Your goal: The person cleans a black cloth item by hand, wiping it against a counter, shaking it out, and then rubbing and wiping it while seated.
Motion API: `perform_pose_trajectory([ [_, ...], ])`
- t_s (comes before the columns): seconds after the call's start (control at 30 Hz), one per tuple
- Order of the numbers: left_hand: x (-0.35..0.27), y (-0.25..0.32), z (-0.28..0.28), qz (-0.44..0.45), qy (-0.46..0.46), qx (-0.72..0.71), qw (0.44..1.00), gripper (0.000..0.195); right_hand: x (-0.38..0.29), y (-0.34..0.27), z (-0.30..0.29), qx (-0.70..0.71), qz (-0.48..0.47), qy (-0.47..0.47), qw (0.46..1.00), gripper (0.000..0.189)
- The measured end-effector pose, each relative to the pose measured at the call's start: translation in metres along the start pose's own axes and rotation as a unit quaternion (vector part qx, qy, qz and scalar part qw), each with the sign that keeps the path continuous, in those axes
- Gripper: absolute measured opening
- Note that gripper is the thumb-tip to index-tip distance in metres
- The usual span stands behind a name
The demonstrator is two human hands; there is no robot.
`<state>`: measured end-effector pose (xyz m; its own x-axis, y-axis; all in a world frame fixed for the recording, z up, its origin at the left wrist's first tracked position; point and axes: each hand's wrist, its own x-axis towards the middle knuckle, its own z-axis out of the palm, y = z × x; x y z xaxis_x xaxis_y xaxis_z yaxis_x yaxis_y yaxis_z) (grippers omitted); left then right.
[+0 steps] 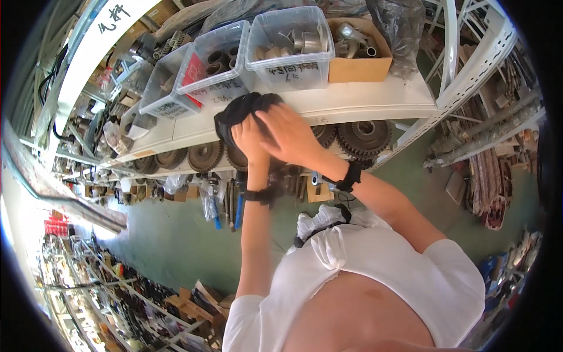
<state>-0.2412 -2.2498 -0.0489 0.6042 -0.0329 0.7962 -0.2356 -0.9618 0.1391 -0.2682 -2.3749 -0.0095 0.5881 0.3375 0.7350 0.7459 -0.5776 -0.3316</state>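
Observation:
A bunched black cloth is at the front edge of the white metal shelf, before the clear plastic bins. My left hand lies on its lower side, the fingers bent over the fabric. My right hand overlaps the left one from the right, its fingers reaching over the cloth. The hands cover part of the cloth, and how firmly the right one grips it is hidden. Both wrists wear black bands.
Clear bins of metal parts and a cardboard box of pipe fittings stand on the shelf behind the cloth. Large steel gears fill the level below. A perforated upright rises at the right. More loaded racks stand around the green floor.

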Motion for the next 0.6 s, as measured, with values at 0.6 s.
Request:
perform_pose_trajectory([
  [0.6,0.015,0.112,0.017,0.21,-0.139,-0.136,0.958,0.049,-0.065,0.027,-0.076,-0.206,0.18,0.105,0.956,0.052],
])
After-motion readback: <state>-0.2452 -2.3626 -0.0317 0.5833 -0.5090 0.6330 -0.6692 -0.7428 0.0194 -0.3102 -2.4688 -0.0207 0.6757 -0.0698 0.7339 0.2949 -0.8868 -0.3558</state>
